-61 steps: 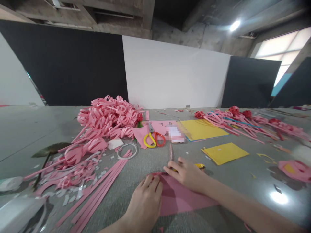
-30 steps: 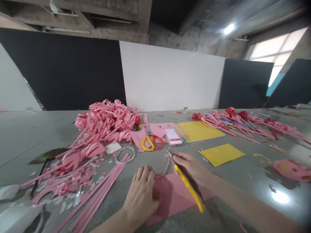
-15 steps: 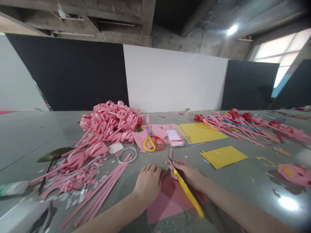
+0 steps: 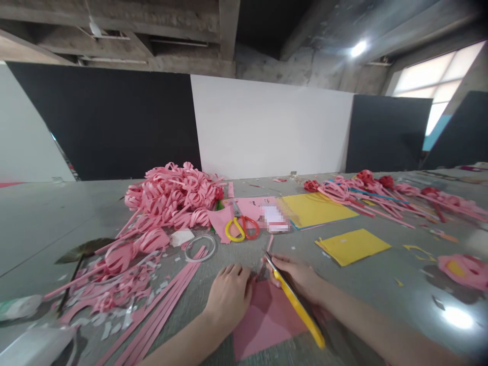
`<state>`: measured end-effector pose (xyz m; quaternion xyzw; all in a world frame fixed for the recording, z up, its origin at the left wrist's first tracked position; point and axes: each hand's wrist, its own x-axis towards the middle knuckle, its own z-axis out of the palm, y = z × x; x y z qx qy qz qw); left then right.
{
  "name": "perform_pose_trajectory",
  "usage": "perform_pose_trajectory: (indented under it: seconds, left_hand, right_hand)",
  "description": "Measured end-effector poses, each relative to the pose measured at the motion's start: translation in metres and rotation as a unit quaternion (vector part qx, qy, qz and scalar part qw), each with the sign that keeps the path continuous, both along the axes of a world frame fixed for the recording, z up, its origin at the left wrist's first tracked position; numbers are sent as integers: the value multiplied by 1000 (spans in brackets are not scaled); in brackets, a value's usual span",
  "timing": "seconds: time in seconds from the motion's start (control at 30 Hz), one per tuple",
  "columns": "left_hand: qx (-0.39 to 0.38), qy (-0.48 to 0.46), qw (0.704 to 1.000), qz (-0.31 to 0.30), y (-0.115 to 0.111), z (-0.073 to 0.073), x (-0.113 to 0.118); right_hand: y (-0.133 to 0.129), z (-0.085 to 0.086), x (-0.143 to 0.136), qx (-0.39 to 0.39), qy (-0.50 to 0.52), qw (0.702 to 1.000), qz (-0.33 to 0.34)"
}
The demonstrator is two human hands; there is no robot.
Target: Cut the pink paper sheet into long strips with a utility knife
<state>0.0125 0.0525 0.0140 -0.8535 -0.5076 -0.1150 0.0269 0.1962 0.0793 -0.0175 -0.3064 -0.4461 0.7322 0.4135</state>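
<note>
A pink paper sheet (image 4: 265,323) lies flat on the table in front of me. My left hand (image 4: 229,292) is at its far left corner, fingers curled and pressed together, holding the paper's edge; the fingertips are partly hidden. In my right hand (image 4: 299,277) is a yellow-handled utility knife (image 4: 299,307), its metal end pointing away from me and its handle angling back over the sheet. A narrow pink strip (image 4: 270,243) sticks out just beyond the knife tip. Left of my left hand, several long pink paper strips (image 4: 168,305) fan out.
Scissors (image 4: 235,230) with yellow and red handles lie ahead beside a phone (image 4: 275,218). A roll of clear tape (image 4: 200,248) touches the strips. Pink paper flowers (image 4: 175,193) are heaped at the back left. Yellow sheets (image 4: 354,246) lie to the right, with paper flower stems (image 4: 351,195) behind.
The view has shifted slightly. Both hands stay at the pink sheet, and the right hand with the knife has hardly moved.
</note>
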Motion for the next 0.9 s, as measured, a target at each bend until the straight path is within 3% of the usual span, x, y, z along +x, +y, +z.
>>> perform_pose_trajectory:
  seconds: [0.67,0.77,0.9]
  left_hand:
    - [-69,-30,997,11,8,0,-2]
    - [-114,-40,993,-21,17,9,-12]
    - [-172,-41,976,-124,31,26,-31]
  right_hand:
    - [1,-1,2,10,-17,1000,-2]
    - [-1,1,1,0,-24,1000,-10]
    - [-4,7,-1,-16,-36,999,-37]
